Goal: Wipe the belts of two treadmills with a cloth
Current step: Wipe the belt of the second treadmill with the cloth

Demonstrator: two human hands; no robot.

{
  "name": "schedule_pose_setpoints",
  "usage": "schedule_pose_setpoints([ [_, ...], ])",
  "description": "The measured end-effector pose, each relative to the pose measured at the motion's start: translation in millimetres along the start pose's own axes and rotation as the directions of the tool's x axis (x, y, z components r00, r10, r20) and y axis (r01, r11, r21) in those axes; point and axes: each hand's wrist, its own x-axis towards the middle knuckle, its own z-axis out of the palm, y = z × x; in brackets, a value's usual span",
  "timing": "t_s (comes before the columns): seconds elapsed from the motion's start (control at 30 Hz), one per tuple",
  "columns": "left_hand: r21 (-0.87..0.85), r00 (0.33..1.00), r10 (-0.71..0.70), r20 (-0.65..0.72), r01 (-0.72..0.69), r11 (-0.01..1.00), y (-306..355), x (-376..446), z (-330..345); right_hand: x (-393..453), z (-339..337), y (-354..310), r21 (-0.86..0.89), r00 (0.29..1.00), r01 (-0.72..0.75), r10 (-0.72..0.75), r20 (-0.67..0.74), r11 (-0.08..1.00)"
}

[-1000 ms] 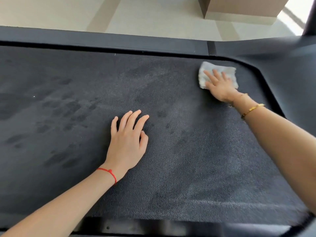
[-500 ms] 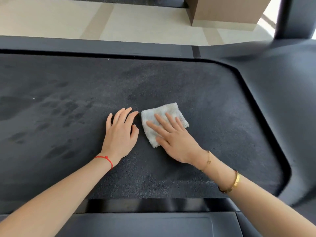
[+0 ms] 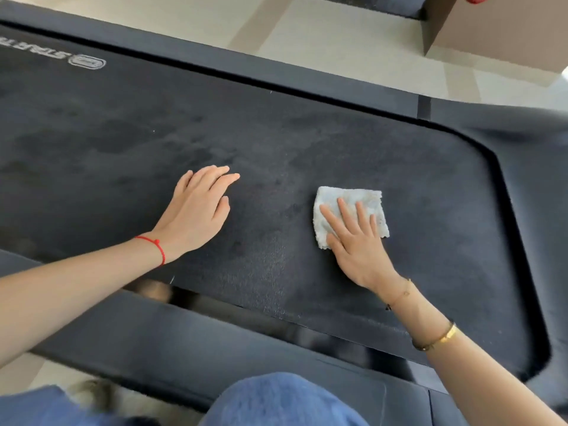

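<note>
A dark grey treadmill belt (image 3: 276,155) fills the view, with darker smudges on its left half. A folded pale grey cloth (image 3: 365,201) lies on the belt right of centre. My right hand (image 3: 356,244) presses flat on the cloth's near part with straight, spread fingers. My left hand (image 3: 196,210) rests flat on the bare belt to the left of the cloth, fingers straight, holding nothing. A gap of bare belt separates the two hands.
Black side rails (image 3: 246,69) frame the belt at the far side, and another rail (image 3: 184,339) lies at the near side. The belt's rounded end cover (image 3: 534,179) is at right. A brown box (image 3: 498,29) stands on the pale tiled floor (image 3: 338,41) beyond. My blue-clad knees (image 3: 276,401) show at the bottom.
My right hand swept the cloth from the belt's far right corner toward my left hand, then back right a little. The camera view tilted and shifted; my left hand stayed flat on the belt.
</note>
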Motion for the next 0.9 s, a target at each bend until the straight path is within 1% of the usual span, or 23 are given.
schedule_pose_setpoints([
  [0.07, 0.002, 0.999, -0.037, -0.004, 0.037, 0.999, -14.1, -6.4, -2.2, -3.0, 14.0, -37.5, -0.029, 0.994, 0.105, -0.105, 0.004, 0.994],
  [0.13, 0.013, 0.999, -0.043, 0.004, 0.043, 0.999, -29.1, -10.3, -0.2, -0.6, 27.2, -64.8, -0.065, 0.983, 0.184, -0.184, 0.005, 0.981],
  [0.23, 0.052, 1.000, -0.010, 0.017, 0.009, 0.999, -56.0, -11.0, 2.2, 24.1, 32.3, -79.6, -0.091, 0.976, 0.217, -0.217, 0.011, 0.972],
  [0.3, 0.046, 1.000, -0.010, 0.011, 0.009, 0.999, -74.6, -9.2, 0.7, 51.6, 30.8, -84.1, -0.078, 0.986, 0.167, -0.167, 0.007, 0.983],
  [0.43, 0.032, 1.000, -0.007, -0.013, 0.008, 0.999, -114.9, -5.9, -3.5, 107.2, 33.2, -113.9, -0.059, 1.000, -0.002, 0.001, -0.020, 0.998],
  [0.5, 0.028, 1.000, -0.012, -0.023, 0.012, 1.000, -137.1, -3.5, -7.3, 120.8, 38.3, -136.4, -0.047, 0.999, -0.036, 0.035, -0.028, 0.998],
  [0.53, 0.027, 1.000, -0.014, -0.025, 0.015, 1.000, -147.6, -2.0, -9.5, 122.5, 40.9, -147.7, -0.045, 0.999, -0.029, 0.028, -0.025, 0.999],
  [0.67, 0.020, 1.000, 0.016, -0.016, -0.016, 1.000, -178.5, 0.6, -13.6, 99.2, 55.6, -192.8, -0.082, 0.994, 0.104, -0.107, -0.024, 0.991],
  [0.73, 0.008, 1.000, 0.028, -0.003, -0.028, 1.000, -187.1, -1.7, -14.3, 79.6, 61.6, -206.1, -0.068, 0.990, 0.136, -0.138, -0.028, 0.988],
  [0.8, -0.008, 0.999, 0.029, 0.017, -0.029, 1.000, -194.5, -4.9, -15.0, 62.3, 62.6, -206.2, -0.032, 0.995, 0.091, -0.092, -0.040, 0.995],
  [0.9, -0.010, 0.999, 0.028, 0.039, -0.028, 1.000, -203.9, -9.6, -13.1, 39.4, 58.0, -188.0, 0.020, 0.993, -0.087, 0.089, -0.076, 0.996],
])
